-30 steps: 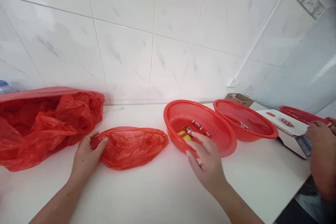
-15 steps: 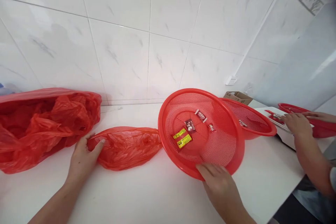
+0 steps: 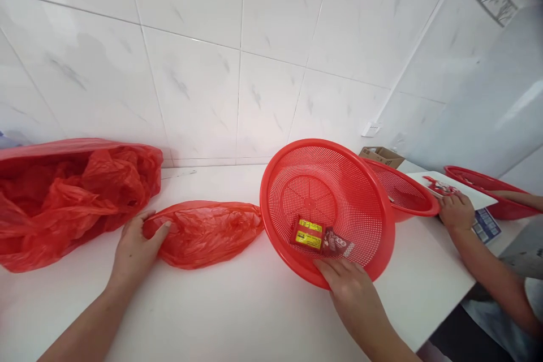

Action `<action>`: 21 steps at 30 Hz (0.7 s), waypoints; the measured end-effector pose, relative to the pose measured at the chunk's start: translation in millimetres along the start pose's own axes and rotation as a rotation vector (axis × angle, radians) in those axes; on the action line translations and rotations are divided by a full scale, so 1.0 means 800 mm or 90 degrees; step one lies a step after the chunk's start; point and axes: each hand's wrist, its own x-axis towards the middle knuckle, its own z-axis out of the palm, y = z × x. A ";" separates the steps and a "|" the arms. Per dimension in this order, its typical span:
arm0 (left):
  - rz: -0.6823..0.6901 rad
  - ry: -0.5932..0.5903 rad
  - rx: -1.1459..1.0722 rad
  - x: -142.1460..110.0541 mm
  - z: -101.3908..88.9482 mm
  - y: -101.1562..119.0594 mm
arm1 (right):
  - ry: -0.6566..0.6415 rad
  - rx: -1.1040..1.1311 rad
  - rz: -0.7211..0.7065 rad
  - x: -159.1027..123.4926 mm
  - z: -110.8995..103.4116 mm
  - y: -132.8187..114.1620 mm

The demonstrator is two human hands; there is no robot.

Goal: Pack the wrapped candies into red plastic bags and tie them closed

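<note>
My left hand (image 3: 138, 249) has the left end of a thin red plastic bag (image 3: 207, 240) between thumb and fingers. The bag lies with its mouth spread on the table. My right hand (image 3: 350, 288) grips the near rim of a red plastic colander (image 3: 275, 243), which tilts with its inside facing me. Low inside the colander rest a yellow-and-red packet (image 3: 309, 234) and dark red wrapped snack packets (image 3: 336, 243), bunched near my right fingers. The colander's left rim meets the right end of the bag, and its base is hidden.
A heap of red plastic bags (image 3: 102, 192) lies at the left. Behind the colander stand a second red colander (image 3: 409, 195) and a cardboard box (image 3: 384, 157). At the right, another person's hand (image 3: 456, 212) is by a white tray (image 3: 475, 192), beside a third red colander (image 3: 504, 212).
The packets have slid down the colander into a bunch near its front rim. My hands have barely moved. The other person's hand has moved away from the packets on the white tray to its near edge.
</note>
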 end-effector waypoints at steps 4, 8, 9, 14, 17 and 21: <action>-0.005 -0.002 -0.006 -0.002 -0.002 0.002 | -0.114 -0.007 0.019 0.012 -0.015 0.015; 0.007 -0.005 -0.014 -0.003 -0.003 0.000 | -0.232 -0.016 0.038 0.033 -0.035 0.028; 0.005 -0.006 -0.016 -0.003 -0.003 0.000 | -0.256 -0.008 0.046 0.039 -0.040 0.030; -0.005 -0.013 -0.020 -0.002 -0.003 0.001 | -0.366 0.128 0.108 0.060 -0.070 0.040; -0.003 -0.016 -0.024 -0.003 -0.004 0.003 | -0.378 0.297 0.124 0.074 -0.086 0.056; 0.003 -0.015 -0.027 -0.002 -0.004 0.003 | -0.370 0.335 0.240 0.100 -0.082 0.087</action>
